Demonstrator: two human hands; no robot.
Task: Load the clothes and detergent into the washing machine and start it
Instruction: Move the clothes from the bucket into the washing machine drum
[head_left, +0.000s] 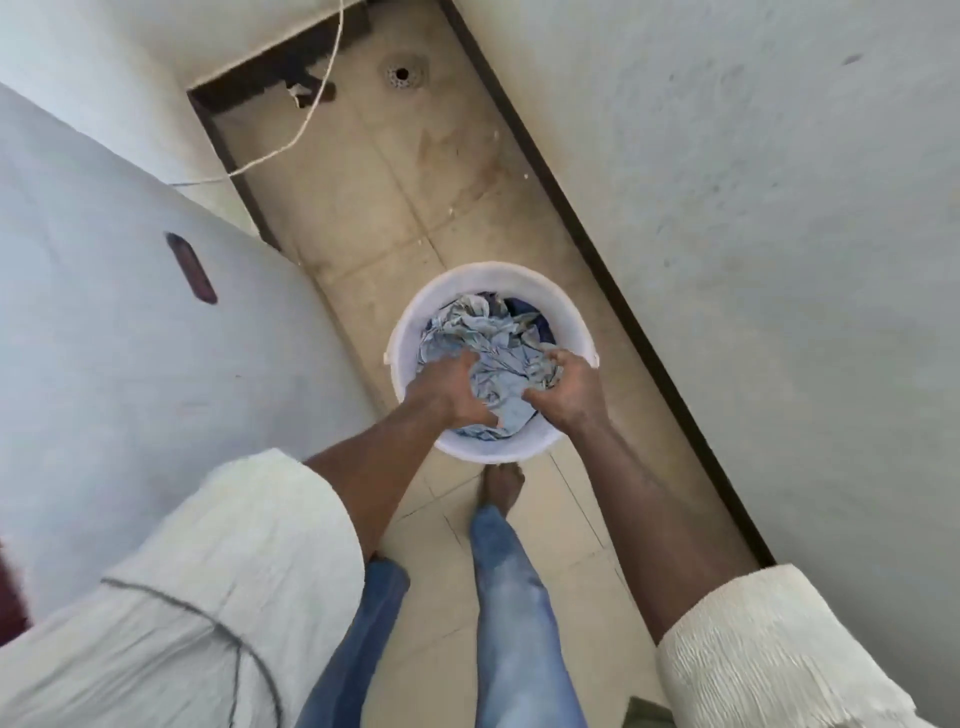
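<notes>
A white plastic bucket (493, 271) stands on the tiled floor (374, 208), in the narrow strip between a pale wall (779, 234) on the right and a large white body on the left, probably the washing machine (130, 364), though only its flat side with a dark oval recess (191, 267) shows. The clothes (493, 335) lie crumpled inside the bucket: a light blue patterned cloth on top, darker blue fabric beneath it at the far side.

Both hands reach down into the bucket. The left hand (457, 389) has its fingers curled into the blue cloth at the near-left side; the right hand (569, 387) grips a bunch of the same cloth at the near-right, thumb and fingers closed round the folds.

A bare foot (500, 483) touches the floor just below the bucket. A round floor drain (402, 75) sits far up the strip, and a white cord (311, 130) trails down beside it.
</notes>
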